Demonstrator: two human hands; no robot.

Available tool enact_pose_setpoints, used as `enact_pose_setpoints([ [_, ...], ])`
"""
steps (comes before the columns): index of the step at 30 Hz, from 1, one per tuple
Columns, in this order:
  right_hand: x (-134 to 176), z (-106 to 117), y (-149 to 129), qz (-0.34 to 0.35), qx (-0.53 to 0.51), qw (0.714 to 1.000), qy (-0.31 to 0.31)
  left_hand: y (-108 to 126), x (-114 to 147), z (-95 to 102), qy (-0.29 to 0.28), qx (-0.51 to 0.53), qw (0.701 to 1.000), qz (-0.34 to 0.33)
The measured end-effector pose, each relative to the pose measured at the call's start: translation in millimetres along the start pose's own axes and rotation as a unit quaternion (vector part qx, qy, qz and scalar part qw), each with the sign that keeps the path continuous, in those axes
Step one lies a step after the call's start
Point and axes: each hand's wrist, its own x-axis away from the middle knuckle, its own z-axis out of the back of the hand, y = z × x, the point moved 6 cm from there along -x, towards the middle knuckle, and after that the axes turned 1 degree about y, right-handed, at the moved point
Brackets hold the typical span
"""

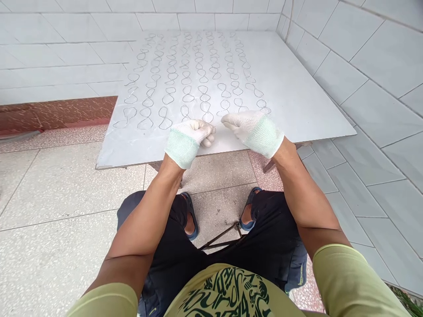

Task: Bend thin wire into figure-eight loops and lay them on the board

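Note:
Both of my hands wear white knit gloves with pale green cuffs and are held over the near edge of a white board [297, 105]. My left hand [194, 132] is closed in a pinch, thumb against curled fingers. Just to its right, my right hand [246, 125] has its fingers pressed together, tips pointing left. A faint thin line seems to show between the fingertips, too fine to make out. Beyond them lie rows of thin dark figure-eight loops [165, 118], like bent wire or thread. One loop [206, 112] lies close beyond my left hand.
The board rests on a support with wooden legs [269, 166]. White tiled walls [380, 97] stand behind and to the right. Below is a speckled floor [59, 189]. A folding metal frame [224, 237] shows between my legs, near my blue sandals [191, 215].

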Motion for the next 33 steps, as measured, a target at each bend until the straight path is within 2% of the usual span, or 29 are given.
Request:
enact_pose_setpoints([
  [4,-1.7,-4.3,-1.0,-0.014,0.029,0.999,-0.016,-0.3,-0.1,-0.9,-0.031,0.015,0.999,0.023],
  [13,-16.0,-24.9,11.3,-0.031,0.06,0.998,0.019,1.8,5.0,-6.3,-0.076,0.031,0.994,0.077],
  [18,-14.0,-24.5,6.6,-0.029,0.071,0.997,0.026,4.9,6.6,-8.4,-0.09,0.053,0.992,0.074],
  [22,-11.2,-19.5,-7.6,-0.039,0.097,0.994,0.006,6.6,7.2,-10.0,-0.103,0.075,0.989,0.076],
  [28,-8.6,-23.0,-16.3,-0.065,0.152,0.986,-0.018,9.1,8.8,-10.2,-0.084,0.075,0.991,0.078],
  [33,-5.8,-25.2,-19.7,-0.067,0.133,0.989,-0.006,1.4,5.1,-10.2,-0.041,0.073,0.994,0.074],
])
